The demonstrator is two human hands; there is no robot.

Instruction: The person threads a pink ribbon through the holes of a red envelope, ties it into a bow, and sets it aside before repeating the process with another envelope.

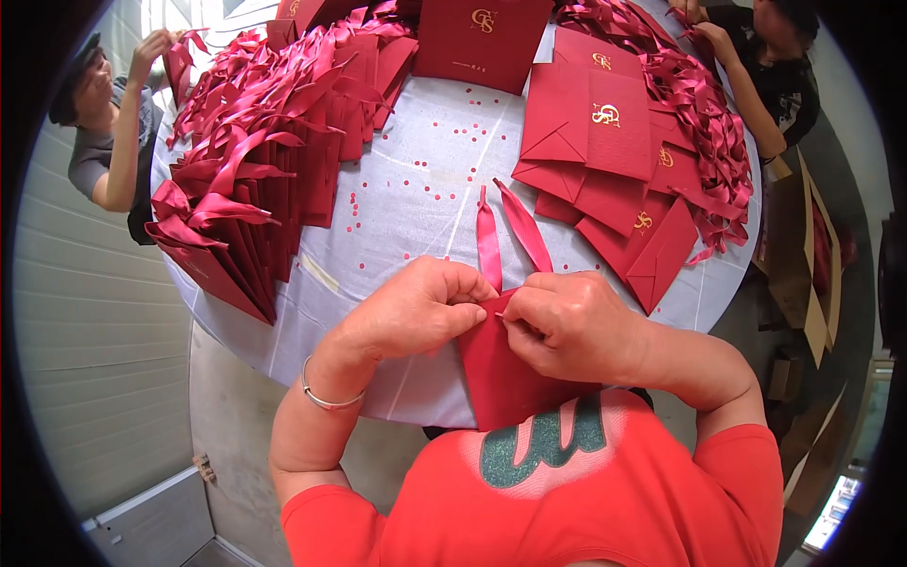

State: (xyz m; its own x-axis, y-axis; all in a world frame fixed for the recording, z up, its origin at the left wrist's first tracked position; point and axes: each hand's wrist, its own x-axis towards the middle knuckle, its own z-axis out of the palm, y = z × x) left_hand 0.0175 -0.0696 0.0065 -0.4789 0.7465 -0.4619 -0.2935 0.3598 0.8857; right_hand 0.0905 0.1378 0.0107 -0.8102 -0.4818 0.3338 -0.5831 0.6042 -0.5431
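- Far left of the red bag (496,387): co-worker in grey (118,156), arm raised, dangling ribbon (182,68) at the fingers.
- Left of the bag and beyond: row of bags (316,180) on the white-covered surface (392,250), packed close, slanting, limp ribbon tails piled along the tops. Insides hidden; cannot tell of any contents.
- At the bag's upper left corner: left hand (420,307), thumb and forefinger pinching the top edge.
- Straight beyond the bag, at the far side: large bag (484,47) with gold print; inside not visible.
- The bag itself: between both hands, at the near rim of the surface, close to the torso. Apparently light, stiffish paper; likely easy to crease or dent. Best held by the top edge, without squeezing the panels.
- Out past the bag's top: two ribbon strips (488,241), probably soft and slippery; better gripped near the base.
- At the bag's upper right: right hand (576,317), fingers curled, pinching something thin and pale, perhaps a ribbon end.
- Right of the bag and beyond: overlapping flat bags (614,142), apparently unfilled, heaped ribbons (713,151) alongside.
- Farther right: co-worker in black (779,76), then open carton (792,241), something red inside.
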